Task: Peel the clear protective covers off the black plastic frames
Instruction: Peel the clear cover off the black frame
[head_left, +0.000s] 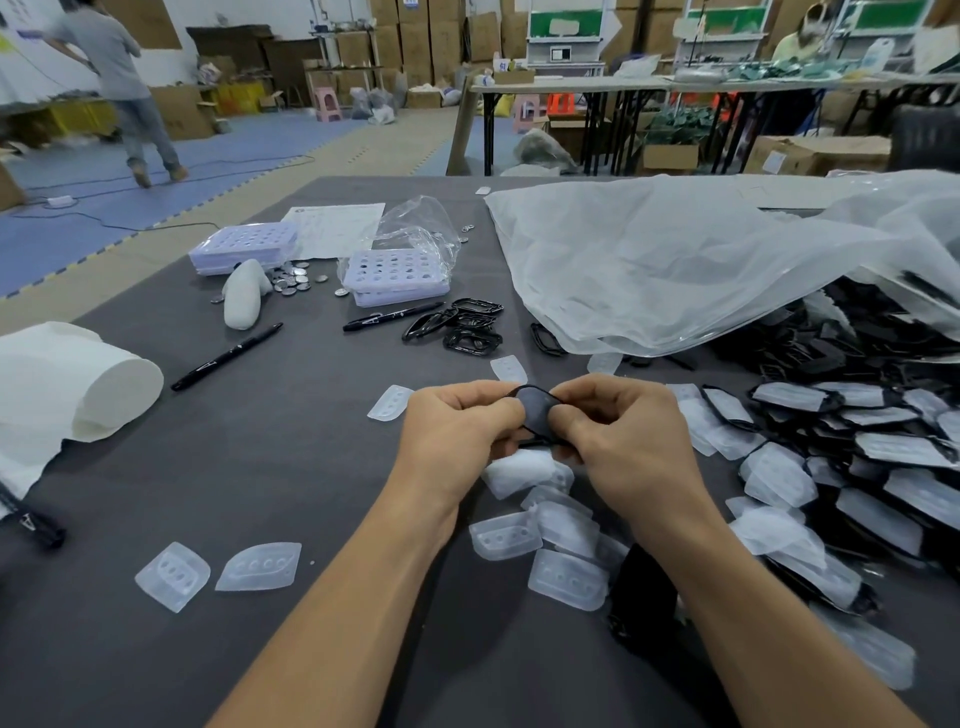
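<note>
Table (291, 467): frame (536, 411) btwn L grip (457, 431), R grip (623, 436).

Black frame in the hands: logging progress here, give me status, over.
Left hand and right hand both pinching one black frame above the table. Its cover: cannot tell, fingers hide it. Loose covers lie beneath, nothing blocking.

Our forearms reach forward and converge. Our left hand (460, 434) and right hand (626, 439) meet thumb to thumb, fingers curled, both pinching the black frame (537, 406).
</note>
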